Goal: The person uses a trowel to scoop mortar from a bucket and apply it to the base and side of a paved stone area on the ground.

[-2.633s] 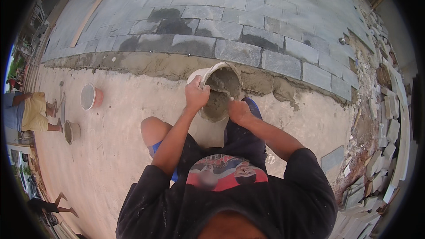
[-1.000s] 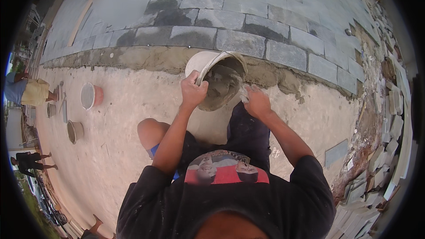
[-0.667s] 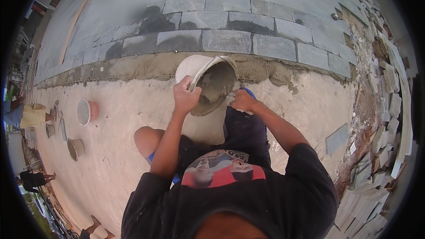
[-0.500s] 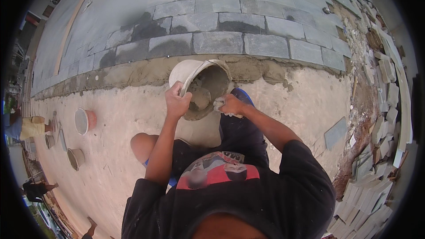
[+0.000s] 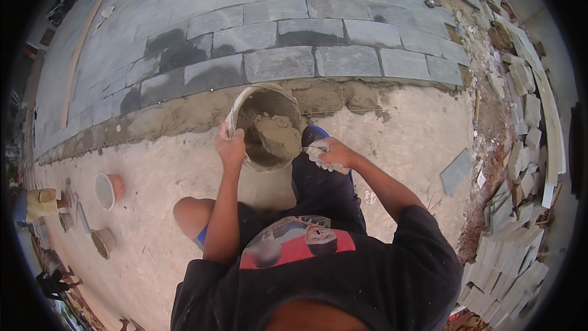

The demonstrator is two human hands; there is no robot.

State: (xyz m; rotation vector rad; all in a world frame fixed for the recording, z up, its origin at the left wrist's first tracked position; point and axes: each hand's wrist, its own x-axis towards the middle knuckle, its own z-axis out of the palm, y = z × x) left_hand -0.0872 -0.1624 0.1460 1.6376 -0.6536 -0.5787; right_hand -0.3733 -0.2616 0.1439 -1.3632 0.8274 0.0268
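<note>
A white bucket (image 5: 244,99) with wet grey mortar inside is tilted toward me, in front of my knees. My left hand (image 5: 229,145) grips its near left rim. My right hand (image 5: 327,154), smeared with pale mortar, is closed at the bucket's right side, against its lower edge; whether it holds the bucket or a tool is hidden. Beyond the bucket lies a strip of mortar bed (image 5: 184,116) along the edge of laid grey paving slabs (image 5: 282,61).
A sandy concrete base (image 5: 404,141) spreads around me. A loose grey slab (image 5: 456,171) lies at right, with stacked stone pieces (image 5: 514,257) along the right edge. Small pots (image 5: 108,190) and a crouching person (image 5: 37,203) are at far left.
The bucket has swung left and tipped further toward me, showing the mortar lump inside. My right hand dropped from the rim to the bucket's lower right side.
</note>
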